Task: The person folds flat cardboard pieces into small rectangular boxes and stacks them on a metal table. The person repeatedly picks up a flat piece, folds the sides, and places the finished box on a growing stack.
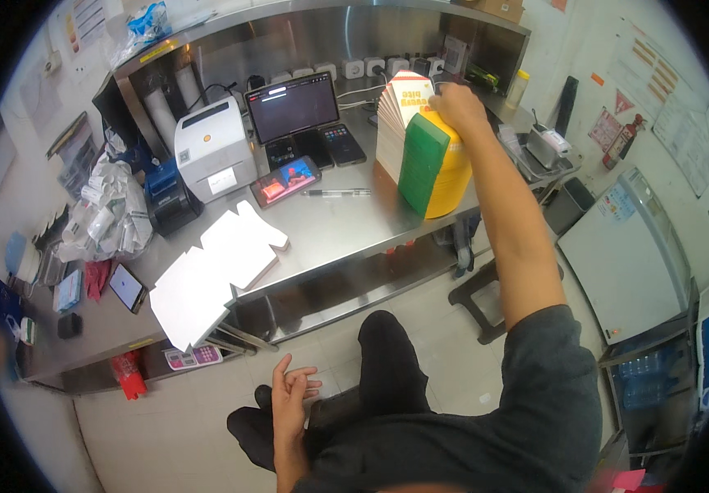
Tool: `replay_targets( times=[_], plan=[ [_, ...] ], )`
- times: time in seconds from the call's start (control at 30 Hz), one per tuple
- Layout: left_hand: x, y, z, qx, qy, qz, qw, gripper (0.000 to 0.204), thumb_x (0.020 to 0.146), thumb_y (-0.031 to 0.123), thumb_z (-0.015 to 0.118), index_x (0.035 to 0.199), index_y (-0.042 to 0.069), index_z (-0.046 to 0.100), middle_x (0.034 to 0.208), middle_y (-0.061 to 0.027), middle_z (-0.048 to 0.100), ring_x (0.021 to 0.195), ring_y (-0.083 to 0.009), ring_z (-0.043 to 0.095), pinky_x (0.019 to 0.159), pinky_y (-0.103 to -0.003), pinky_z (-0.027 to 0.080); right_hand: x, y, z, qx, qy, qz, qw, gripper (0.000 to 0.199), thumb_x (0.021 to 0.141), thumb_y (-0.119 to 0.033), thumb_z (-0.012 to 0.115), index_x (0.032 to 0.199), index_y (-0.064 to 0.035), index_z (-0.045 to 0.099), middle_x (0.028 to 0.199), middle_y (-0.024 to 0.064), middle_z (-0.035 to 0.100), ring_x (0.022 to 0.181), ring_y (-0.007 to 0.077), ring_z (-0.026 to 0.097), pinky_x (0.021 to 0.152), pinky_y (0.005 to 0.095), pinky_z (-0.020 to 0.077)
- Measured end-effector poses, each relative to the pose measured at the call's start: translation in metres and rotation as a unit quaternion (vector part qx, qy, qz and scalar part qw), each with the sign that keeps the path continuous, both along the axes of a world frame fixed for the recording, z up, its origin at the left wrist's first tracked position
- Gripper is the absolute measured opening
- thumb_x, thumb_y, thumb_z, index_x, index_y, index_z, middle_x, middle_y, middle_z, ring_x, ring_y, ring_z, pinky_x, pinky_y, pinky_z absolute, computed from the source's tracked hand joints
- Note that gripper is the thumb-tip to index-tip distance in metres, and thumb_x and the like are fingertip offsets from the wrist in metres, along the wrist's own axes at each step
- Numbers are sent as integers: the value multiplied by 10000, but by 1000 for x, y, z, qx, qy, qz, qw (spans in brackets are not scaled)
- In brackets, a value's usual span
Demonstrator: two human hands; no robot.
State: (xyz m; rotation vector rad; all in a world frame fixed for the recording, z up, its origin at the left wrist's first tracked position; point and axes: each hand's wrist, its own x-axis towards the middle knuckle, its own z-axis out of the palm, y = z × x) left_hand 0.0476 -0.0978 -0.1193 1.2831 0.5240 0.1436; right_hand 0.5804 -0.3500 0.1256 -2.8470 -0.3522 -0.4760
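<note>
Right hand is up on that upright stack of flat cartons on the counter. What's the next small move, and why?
Probably pinch one carton off the near end of the carton stack and lift it clear. The right hand already rests on the stack's top edge, while the left hand hangs free by the knee, away from the white flat cartons lying on the counter.

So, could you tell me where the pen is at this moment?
In the head view the pen lies on the steel counter, between the phone with the lit screen and the stack of flat cartons.

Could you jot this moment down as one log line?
right hand: on stack of flat cartons | left hand: empty, low | steel counter
</note>
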Motion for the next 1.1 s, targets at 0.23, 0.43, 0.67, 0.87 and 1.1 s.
replay_targets(
  times=[0.23, 0.43, 0.67, 0.87, 1.1],
  plan=[
    [7, -6, 9, 9, 9, -23, 1000, 539, 1092, 153, 569, 1579, 38, 369, 1224, -138, 716, 971, -190, 701, 854, -309, 553, -20, 30, 32, 18, 229, 95, 969, 654, 1032, -585, 544, 1388, -57, 692, 1387, 216, 682, 1199, 350, 685, 1021, 414, 506],
    [6, -7, 16, 9, 30, 7, 999, 520, 1094, 143, 564, 1573, 44, 388, 1215, -131, 717, 981, -181, 692, 856, -304, 544, 12, 43, -8, 112, 353, 72, 926, 617, 996, -563, 604, 1328, -59, 733, 1290, 184, 732, 1140, 331, 704, 1002, 434, 497],
    [3, -4, 20, 39, -54, 6, 998, 484, 1090, 193, 571, 1538, 61, 444, 1203, -117, 720, 967, -186, 699, 866, -322, 549, 17, 34, 18, -211, 81, 189, 956, 587, 1092, -516, 413, 1408, -80, 646, 1367, 305, 649, 1265, 442, 637, 1087, 478, 469],
    [-23, -2, 7, 22, -9, 19, 1000, 475, 1084, 182, 576, 1526, 58, 452, 1192, -111, 721, 959, -185, 702, 858, -318, 543, 0, 29, 7, -2, 194, 124, 973, 855, 1001, -719, 452, 1459, -13, 609, 1474, 278, 600, 1341, 401, 594, 1147, 439, 421],
    [-22, 10, 10, 66, -46, 35, 996, 459, 1069, 149, 612, 1491, 28, 480, 1187, -123, 719, 1000, -188, 687, 883, -312, 532, -24, 28, 7, -57, 124, 87, 987, 879, 992, -755, 389, 1438, -40, 637, 1468, 261, 608, 1396, 451, 546, 1185, 489, 392]
  ],
)
